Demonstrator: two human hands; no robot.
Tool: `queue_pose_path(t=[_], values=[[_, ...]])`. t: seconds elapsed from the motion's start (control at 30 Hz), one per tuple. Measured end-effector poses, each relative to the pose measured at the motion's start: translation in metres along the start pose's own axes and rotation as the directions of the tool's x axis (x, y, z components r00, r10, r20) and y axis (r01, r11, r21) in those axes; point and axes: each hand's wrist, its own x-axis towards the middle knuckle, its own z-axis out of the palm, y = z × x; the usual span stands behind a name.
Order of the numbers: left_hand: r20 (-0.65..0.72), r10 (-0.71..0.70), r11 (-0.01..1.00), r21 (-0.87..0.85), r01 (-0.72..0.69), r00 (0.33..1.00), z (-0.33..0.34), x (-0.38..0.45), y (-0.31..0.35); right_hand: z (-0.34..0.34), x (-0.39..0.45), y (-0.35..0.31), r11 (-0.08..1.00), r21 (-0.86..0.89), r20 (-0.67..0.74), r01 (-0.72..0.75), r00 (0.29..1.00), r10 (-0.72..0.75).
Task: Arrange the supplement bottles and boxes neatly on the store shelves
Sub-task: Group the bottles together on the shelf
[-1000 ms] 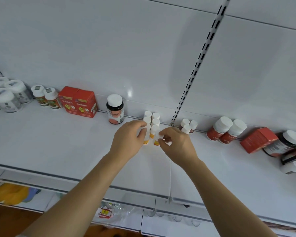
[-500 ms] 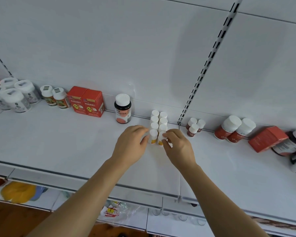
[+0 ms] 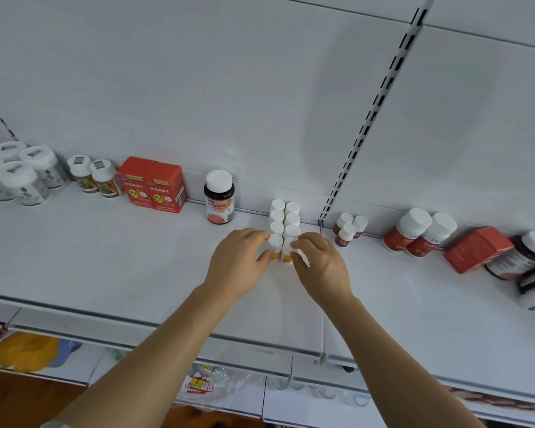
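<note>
Small white-capped bottles [image 3: 284,222] stand in two touching rows at shelf [image 3: 105,261] centre, running toward the back panel. My left hand [image 3: 240,267] pinches the front-left bottle [image 3: 275,246], fingers curled round it. My right hand [image 3: 318,267] grips the front-right bottle [image 3: 289,250] likewise. At 11 o'clock stands a dark bottle [image 3: 219,197]; further at 10 o'clock, two red boxes [image 3: 153,185]. At 2 o'clock, three small red bottles [image 3: 349,228].

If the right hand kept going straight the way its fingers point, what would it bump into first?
The right hand already touches the front right small bottle. Pushing on, that bottle would probably press into the others in its row, then the back wall.
</note>
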Motion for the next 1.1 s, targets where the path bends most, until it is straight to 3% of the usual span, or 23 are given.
queue_pose_path(t=[0.33,0.7,1.1], values=[[-0.049,0.124,0.974,0.198,-0.112,0.991,0.019,0.012,0.0,-0.001,0.001,0.002,0.999,-0.011,-0.017,0.04,0.999,-0.04],[-0.104,0.163,0.981,0.124,-0.149,0.981,0.027,0.018,-0.01,-0.001,0.0,0.002,1.0,-0.002,-0.039,0.026,0.999,-0.026],[-0.053,0.155,0.987,0.049,-0.153,0.986,0.024,0.016,-0.014,0.001,0.0,0.002,1.0,-0.022,-0.028,0.016,0.999,-0.016]])
